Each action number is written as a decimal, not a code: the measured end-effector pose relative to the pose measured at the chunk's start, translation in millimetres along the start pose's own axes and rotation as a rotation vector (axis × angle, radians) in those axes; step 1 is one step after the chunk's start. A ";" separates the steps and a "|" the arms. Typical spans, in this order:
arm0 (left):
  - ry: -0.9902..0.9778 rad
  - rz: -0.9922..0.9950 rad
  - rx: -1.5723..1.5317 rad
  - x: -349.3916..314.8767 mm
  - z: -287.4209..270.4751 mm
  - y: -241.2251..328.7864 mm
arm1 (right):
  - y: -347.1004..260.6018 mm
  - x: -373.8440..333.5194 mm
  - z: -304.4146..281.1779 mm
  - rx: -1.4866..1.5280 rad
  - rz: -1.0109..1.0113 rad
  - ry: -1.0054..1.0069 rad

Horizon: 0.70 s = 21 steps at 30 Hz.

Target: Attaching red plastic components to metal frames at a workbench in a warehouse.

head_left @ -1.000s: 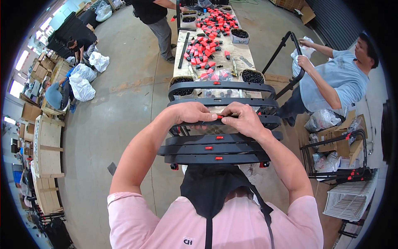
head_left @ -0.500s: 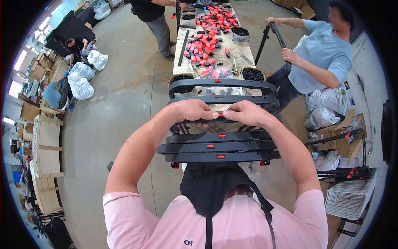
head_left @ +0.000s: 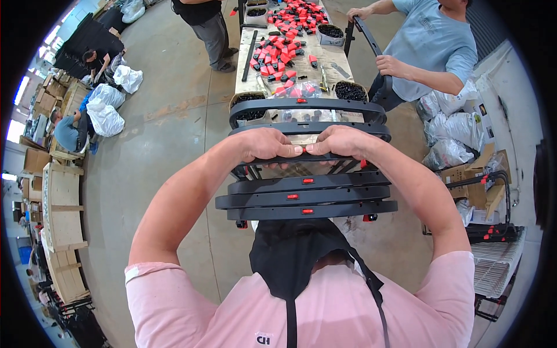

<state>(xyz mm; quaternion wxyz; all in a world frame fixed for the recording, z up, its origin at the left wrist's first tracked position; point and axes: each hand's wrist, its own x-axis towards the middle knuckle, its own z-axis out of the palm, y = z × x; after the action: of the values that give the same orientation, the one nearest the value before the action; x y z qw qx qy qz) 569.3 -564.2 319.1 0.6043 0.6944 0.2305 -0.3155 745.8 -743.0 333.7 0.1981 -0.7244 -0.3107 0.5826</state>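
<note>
Both my hands grip one black curved tubular frame (head_left: 316,157) near its middle. My left hand (head_left: 264,145) has its fingers curled under the bar and its thumb on a small red insert (head_left: 303,150). From the other side, my right hand (head_left: 339,142) holds the same bar, its thumb also against that insert, nearly touching the left thumb. Beyond them stand two similar bars, the farthest with a red insert (head_left: 301,101). Nearer to me are three stacked black bars (head_left: 261,197), each with a red insert at its middle.
A wooden worktable (head_left: 325,58) beyond carries a pile of red-and-black parts (head_left: 278,55) and boxes of black pieces (head_left: 351,91). At right, a co-worker (head_left: 435,46) holds another black frame (head_left: 366,36). Another person (head_left: 203,29) stands left of the table. White bags (head_left: 455,136) lie at right.
My thumbs have come closer together over the red insert, while my hands stay on the same bar. The whole view has shifted slightly.
</note>
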 end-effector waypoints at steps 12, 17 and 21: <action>0.105 -0.023 0.073 3.2 5.5 7.4 | 8.0 14.2 2.5 -0.080 -0.040 0.044; 0.043 0.053 0.100 3.7 4.0 -1.8 | 10.3 8.4 7.1 -0.177 -0.070 0.141; 0.145 0.099 0.294 -3.0 14.0 6.5 | 7.1 -6.9 8.5 -0.339 -0.120 0.219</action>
<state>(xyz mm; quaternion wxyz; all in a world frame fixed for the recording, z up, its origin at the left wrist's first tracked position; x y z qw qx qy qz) 569.4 -578.8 324.7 0.4928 0.8067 0.1904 -0.2647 738.3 -753.6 331.9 0.1404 -0.7866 -0.4233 0.4271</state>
